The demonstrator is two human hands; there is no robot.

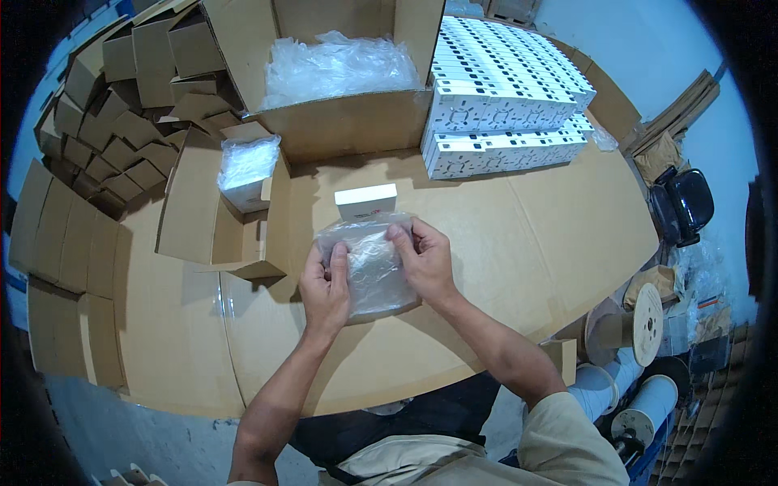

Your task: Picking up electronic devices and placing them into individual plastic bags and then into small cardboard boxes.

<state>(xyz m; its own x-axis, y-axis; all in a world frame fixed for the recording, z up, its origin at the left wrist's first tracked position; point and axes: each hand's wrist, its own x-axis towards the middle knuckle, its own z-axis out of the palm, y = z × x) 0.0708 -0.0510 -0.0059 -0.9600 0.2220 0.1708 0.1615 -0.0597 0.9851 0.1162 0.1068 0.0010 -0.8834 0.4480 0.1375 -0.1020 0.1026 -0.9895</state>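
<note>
A clear plastic bag (pixel 377 279) is stretched between my two hands over the middle of the table. My left hand (pixel 326 287) pinches its upper left corner, thumb on top. At the upper right corner my right hand (pixel 423 257) grips it the same way. Just beyond the bag stands a small white box (pixel 366 200), whose lower part is hidden behind the plastic; whether it touches the bag I cannot tell. To the left, an open cardboard box (pixel 275 202) holds a wrapped stack of clear plastic bags (pixel 247 166).
A large open carton (pixel 348 125) at the back holds loose clear plastic bags (pixel 340 69). White printed boxes (pixel 506 105) are stacked at the back right. Opened cardboard boxes (pixel 121 121) pile up on the left. Spools (pixel 648 324) stand off the table's right side, by a black chair (pixel 682 202).
</note>
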